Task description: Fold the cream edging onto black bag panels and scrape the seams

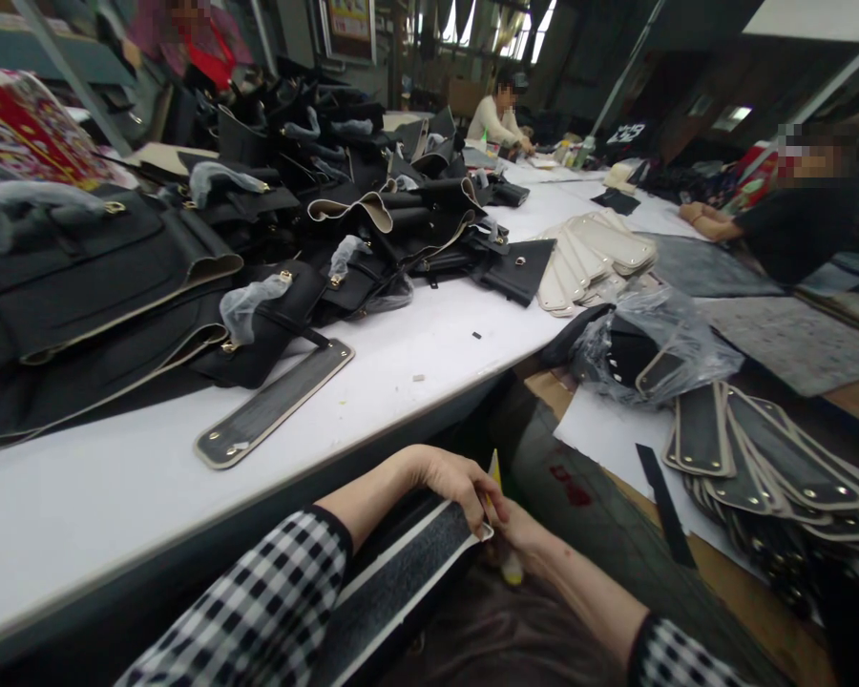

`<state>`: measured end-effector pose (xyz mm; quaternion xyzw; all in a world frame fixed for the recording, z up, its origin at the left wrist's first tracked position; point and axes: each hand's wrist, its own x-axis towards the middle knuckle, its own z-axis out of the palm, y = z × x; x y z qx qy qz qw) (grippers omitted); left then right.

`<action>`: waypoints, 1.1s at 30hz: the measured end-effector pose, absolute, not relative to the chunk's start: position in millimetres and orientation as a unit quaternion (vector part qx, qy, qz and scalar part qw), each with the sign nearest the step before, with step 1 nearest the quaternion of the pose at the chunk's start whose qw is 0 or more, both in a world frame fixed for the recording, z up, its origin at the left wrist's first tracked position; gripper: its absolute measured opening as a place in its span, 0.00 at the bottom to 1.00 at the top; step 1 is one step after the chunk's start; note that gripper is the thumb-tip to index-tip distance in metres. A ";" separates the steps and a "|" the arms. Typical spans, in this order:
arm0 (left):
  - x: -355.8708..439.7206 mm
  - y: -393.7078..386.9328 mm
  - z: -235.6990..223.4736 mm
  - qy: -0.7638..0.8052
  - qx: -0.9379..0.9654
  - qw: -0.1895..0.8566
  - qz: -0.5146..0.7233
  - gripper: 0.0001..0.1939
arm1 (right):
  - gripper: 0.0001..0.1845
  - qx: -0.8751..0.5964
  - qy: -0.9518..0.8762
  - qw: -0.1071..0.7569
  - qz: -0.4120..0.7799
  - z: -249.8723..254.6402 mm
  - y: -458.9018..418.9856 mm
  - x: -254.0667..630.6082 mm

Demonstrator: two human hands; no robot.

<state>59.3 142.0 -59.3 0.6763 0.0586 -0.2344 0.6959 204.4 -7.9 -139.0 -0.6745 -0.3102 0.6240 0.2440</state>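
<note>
A long dark strip (405,572) with pale edges slants up from my lap, probably a leather bag piece. My left hand (459,485) curls over its upper end with the fingers closed on it. Right beside it, my right hand (513,528) is closed, its fingers meeting the left ones at the strip's end. A slim yellow pointed tool (496,466) sticks up from behind the fingers, and a yellowish end shows below the right hand; its exact kind is hidden. On the white table (372,420) ahead lies a similar dark strip (276,405) with metal studs at its ends.
Black bags (107,277) with plastic-wrapped handles are heaped at the left and back. Pale panels (594,253) lie stacked beyond. At right are a clear plastic bag (659,343) and a fanned pile of studded strips (780,468). Several people sit or stand around the tables.
</note>
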 end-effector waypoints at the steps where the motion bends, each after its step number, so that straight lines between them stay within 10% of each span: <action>1: 59.6 141.8 -60.3 0.064 0.669 0.702 -0.238 0.29 | 0.16 -0.694 -0.314 0.236 0.604 -130.4 -10.8 223.7; 5: 61.6 141.3 -65.2 0.081 0.654 0.710 -0.247 0.29 | 0.19 -0.731 -0.398 0.182 0.524 -70.8 -32.5 289.9; 11: 61.0 141.8 -59.1 0.086 0.649 0.711 -0.257 0.35 | 0.29 -0.603 -0.364 0.017 0.710 -16.3 -41.3 264.3; 33: 62.4 151.7 -60.9 0.043 0.709 0.660 -0.244 0.52 | 0.33 -0.577 -0.286 0.086 0.760 -50.2 -36.8 200.4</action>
